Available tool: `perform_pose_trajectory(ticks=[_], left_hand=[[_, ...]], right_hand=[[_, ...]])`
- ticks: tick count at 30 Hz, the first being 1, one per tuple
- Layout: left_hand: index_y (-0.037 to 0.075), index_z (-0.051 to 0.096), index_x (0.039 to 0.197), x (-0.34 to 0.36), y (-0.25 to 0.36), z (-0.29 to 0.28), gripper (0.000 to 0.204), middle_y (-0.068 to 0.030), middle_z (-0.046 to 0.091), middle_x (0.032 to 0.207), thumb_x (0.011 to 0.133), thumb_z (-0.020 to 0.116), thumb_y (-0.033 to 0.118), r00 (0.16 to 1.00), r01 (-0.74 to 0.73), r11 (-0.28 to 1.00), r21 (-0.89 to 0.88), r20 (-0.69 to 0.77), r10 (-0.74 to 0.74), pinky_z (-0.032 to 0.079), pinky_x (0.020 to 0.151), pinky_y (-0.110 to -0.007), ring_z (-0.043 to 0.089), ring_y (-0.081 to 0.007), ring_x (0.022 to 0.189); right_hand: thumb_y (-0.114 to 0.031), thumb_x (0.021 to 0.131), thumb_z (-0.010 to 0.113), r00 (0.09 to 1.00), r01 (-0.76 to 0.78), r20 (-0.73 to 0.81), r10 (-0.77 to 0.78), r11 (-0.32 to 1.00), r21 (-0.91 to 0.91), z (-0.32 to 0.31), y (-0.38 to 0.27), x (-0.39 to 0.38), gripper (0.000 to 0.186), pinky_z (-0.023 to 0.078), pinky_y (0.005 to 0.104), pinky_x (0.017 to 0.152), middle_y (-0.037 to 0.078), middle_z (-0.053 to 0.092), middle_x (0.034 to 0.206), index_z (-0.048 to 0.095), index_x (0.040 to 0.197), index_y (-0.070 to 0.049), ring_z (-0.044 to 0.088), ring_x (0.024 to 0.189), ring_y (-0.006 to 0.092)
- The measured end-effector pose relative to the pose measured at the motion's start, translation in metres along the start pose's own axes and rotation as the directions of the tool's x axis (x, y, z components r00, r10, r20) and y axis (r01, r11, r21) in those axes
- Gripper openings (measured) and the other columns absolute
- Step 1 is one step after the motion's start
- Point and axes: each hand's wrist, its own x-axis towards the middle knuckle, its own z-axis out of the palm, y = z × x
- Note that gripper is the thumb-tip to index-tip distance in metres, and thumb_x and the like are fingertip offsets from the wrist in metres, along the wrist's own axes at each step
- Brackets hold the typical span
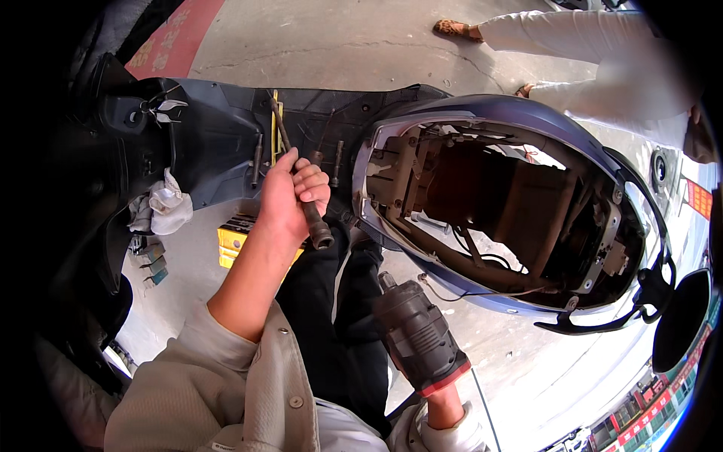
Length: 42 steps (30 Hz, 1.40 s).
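Observation:
My left hand grips a long dark socket wrench over the scooter's black footboard, its socket end pointing down toward my lap. My right hand is mostly hidden behind a dark cordless impact driver with a red band, which it holds upright near my knee. The scooter's blue rear body lies open on the right, showing its empty brown compartment and wiring.
Several loose sockets and rods lie on the footboard. A white rag hangs at the left. A yellow box sits on the concrete floor below. A person in white clothes stands at the top right.

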Motion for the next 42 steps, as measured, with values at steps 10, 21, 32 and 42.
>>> perform_pose_trajectory(ticks=[10, 21, 32, 42], left_hand=[[0.016, 0.034, 0.072, -0.090, -0.147, 0.073, 0.033, 0.0052, 0.024, 0.057, 0.100, 0.045, 0.030, 0.998, -0.053, 0.988, 0.148, 0.034, 0.048, 0.020, 0.037, -0.024, 0.021, -0.0074, 0.044], [0.018, 0.029, 0.067, -0.121, -0.273, 0.100, 0.038, 0.0058, 0.022, 0.057, 0.097, 0.048, 0.030, 0.979, 0.170, 0.962, 0.213, 0.074, -0.190, 0.015, 0.038, -0.022, 0.019, -0.0070, 0.046], [0.020, 0.025, 0.062, -0.134, -0.319, 0.071, 0.042, 0.0068, 0.017, 0.053, 0.094, 0.050, 0.029, 0.797, 0.556, 0.809, 0.189, 0.154, -0.584, 0.016, 0.039, -0.025, 0.017, -0.0073, 0.044], [0.007, 0.048, 0.095, -0.113, -0.270, 0.009, 0.039, -0.0131, 0.059, 0.074, 0.099, 0.044, 0.046, 0.830, 0.554, 0.508, 0.659, -0.387, -0.402, 0.050, 0.071, -0.044, 0.059, -0.0278, 0.069]], right_hand=[[-0.013, 0.080, 0.075, 0.977, -0.085, -0.141, 0.158, 0.904, 0.420, -0.060, -0.045, -0.074, 0.033, 0.052, 0.0300, 0.074, 0.006, 0.068, 0.100, 0.065, 0.112, -0.008, 0.066, 0.084, 0.0205], [0.000, 0.081, 0.063, 0.946, 0.019, -0.317, -0.063, 0.990, -0.138, -0.112, -0.030, -0.181, 0.038, 0.050, 0.0397, 0.077, 0.013, 0.063, 0.104, 0.058, 0.118, -0.002, 0.061, 0.090, 0.0295], [-0.008, 0.084, 0.064, 0.901, -0.135, -0.376, 0.215, 0.964, 0.229, -0.119, -0.017, -0.228, 0.028, 0.046, 0.0328, 0.064, 0.008, 0.060, 0.081, 0.058, 0.110, 0.000, 0.058, 0.073, 0.0201], [-0.010, 0.069, 0.069, 0.923, -0.364, -0.167, 0.347, 0.927, -0.084, -0.126, -0.046, -0.184, 0.019, 0.049, 0.0345, 0.065, 0.016, 0.063, 0.076, 0.063, 0.085, 0.000, 0.063, 0.069, 0.0318]])
